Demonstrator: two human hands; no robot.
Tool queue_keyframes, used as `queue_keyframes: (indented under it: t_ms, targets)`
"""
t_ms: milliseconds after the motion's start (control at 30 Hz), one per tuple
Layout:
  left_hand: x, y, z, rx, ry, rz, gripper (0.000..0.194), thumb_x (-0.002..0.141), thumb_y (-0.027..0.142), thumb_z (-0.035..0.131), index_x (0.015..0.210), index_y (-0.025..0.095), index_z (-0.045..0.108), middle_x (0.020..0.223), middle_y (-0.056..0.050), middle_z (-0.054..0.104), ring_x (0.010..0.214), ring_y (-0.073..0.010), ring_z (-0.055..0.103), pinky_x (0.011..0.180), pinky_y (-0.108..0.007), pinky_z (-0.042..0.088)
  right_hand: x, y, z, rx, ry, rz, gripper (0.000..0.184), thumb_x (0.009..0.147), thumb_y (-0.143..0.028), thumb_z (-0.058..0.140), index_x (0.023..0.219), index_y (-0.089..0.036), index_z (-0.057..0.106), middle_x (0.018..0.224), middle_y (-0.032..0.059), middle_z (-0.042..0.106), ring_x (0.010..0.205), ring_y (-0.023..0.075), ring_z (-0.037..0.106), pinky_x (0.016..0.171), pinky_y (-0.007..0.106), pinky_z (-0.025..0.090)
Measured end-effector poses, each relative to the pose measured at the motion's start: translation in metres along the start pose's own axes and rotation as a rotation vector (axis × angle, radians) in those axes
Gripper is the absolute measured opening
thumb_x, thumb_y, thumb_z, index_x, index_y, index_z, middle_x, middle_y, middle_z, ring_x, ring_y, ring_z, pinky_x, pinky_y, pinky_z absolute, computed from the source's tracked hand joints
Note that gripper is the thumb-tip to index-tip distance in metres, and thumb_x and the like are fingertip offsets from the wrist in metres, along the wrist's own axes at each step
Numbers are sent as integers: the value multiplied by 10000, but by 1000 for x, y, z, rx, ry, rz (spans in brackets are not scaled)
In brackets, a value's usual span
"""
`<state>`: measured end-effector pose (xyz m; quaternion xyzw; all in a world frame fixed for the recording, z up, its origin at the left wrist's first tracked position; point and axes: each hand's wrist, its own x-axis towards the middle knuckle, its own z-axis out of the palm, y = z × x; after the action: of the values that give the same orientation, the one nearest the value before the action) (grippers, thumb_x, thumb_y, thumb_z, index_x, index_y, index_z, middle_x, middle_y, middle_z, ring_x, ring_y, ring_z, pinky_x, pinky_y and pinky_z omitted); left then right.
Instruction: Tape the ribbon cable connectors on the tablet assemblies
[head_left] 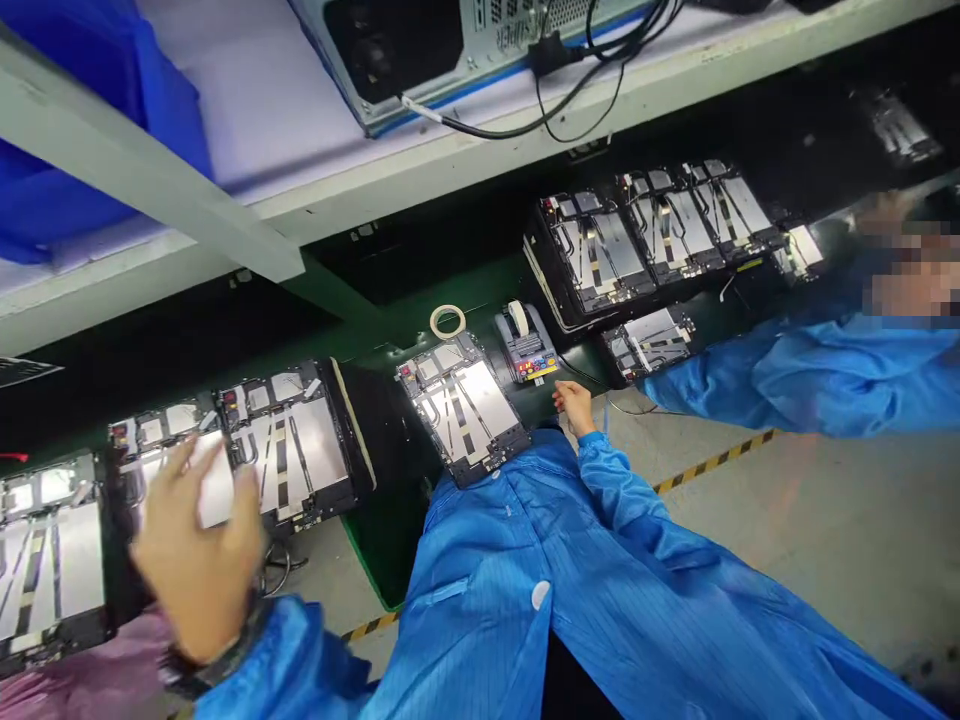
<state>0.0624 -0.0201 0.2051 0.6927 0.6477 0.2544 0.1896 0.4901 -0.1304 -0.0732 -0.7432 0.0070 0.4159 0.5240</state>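
My left hand (199,560) is raised with its fingers spread and holds nothing. It is blurred and hovers over an opened tablet back (172,450) in a row of them at the left. My right hand (574,405) rests at the edge of the green belt (390,560). It lies just right of another opened tablet (465,405) with silver panels and black strips. Its fingers are small in view and tucked, so their state is unclear. Both my arms are in blue sleeves.
A tape roll (448,321) and a small tape dispenser (527,345) sit behind the middle tablet. More opened tablets (660,230) are stacked at the right, where a co-worker's blue sleeve (810,375) reaches in. A shelf with a computer case (420,50) hangs overhead.
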Motion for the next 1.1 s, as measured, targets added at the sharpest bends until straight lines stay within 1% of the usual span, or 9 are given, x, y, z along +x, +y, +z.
queue_keyframes:
  t_ms: [67, 133, 233, 333, 400, 600, 833, 967, 1100]
  targets:
    - [-22, 31, 39, -60, -5, 144, 505, 971, 420, 599, 1468, 507, 591, 1615, 94, 517, 1538, -283, 448, 1348, -538, 298, 0, 12, 7, 36, -10, 29, 156, 844, -306, 744, 838, -184, 645, 635, -14, 645, 514, 95, 490, 473, 236, 363]
    - [-40, 44, 84, -213, -50, 158, 506, 1018, 417, 535, 1523, 433, 557, 1635, 22, 500, 1539, -299, 450, 1312, -543, 361, 1, 18, 13, 71, -11, 48, 173, 849, -316, 759, 848, -186, 645, 651, -17, 653, 521, 90, 492, 477, 231, 377]
    - [-56, 40, 143, -367, -95, 46, 509, 1070, 457, 439, 1562, 346, 506, 1652, -71, 462, 1535, -291, 457, 1249, -475, 448, 7, 23, 21, 116, -14, 69, 176, 857, -310, 771, 855, -184, 648, 657, -17, 658, 524, 86, 489, 477, 228, 387]
    - [-57, 28, 175, -363, -73, -13, 506, 1076, 485, 437, 1541, 298, 510, 1644, -110, 451, 1540, -284, 447, 1267, -437, 414, 15, 27, 26, 152, -27, 82, 162, 874, -293, 765, 858, -178, 651, 654, -15, 659, 520, 81, 482, 470, 223, 382]
    - [-52, 21, 181, -350, -51, -15, 489, 1073, 490, 458, 1507, 279, 537, 1637, -120, 449, 1540, -279, 443, 1272, -429, 400, 20, 32, 28, 169, -28, 91, 179, 870, -295, 780, 850, -180, 644, 648, -19, 651, 518, 78, 478, 459, 216, 374]
    - [-38, 15, 178, -326, -5, -23, 448, 1075, 489, 465, 1443, 263, 583, 1601, -128, 478, 1513, -275, 467, 1246, -415, 411, 26, 49, 26, 219, -18, 99, 208, 882, -314, 788, 847, -196, 620, 637, -35, 622, 525, 78, 484, 450, 198, 392]
    - [-39, 16, 189, -371, -19, -22, 417, 1078, 476, 477, 1401, 246, 607, 1565, -137, 514, 1489, -252, 490, 1227, -387, 426, 26, 50, 32, 271, -36, 89, 200, 877, -324, 777, 864, -157, 666, 715, -4, 671, 522, 73, 495, 439, 199, 397]
    - [-39, 13, 195, -400, -8, -23, 409, 1072, 480, 504, 1375, 231, 621, 1551, -140, 526, 1459, -251, 513, 1191, -393, 452, 22, 53, 37, 298, 69, 69, 252, 836, -345, 812, 825, -165, 635, 596, -74, 547, 486, 64, 442, 403, 174, 343]
    - [-38, 9, 199, -412, 3, -26, 402, 1070, 480, 515, 1366, 230, 623, 1545, -142, 528, 1445, -250, 523, 1167, -391, 470, 16, 57, 43, 354, 197, 93, 310, 820, -367, 817, 909, -193, 576, 674, -72, 615, 549, 82, 560, 464, 171, 468]
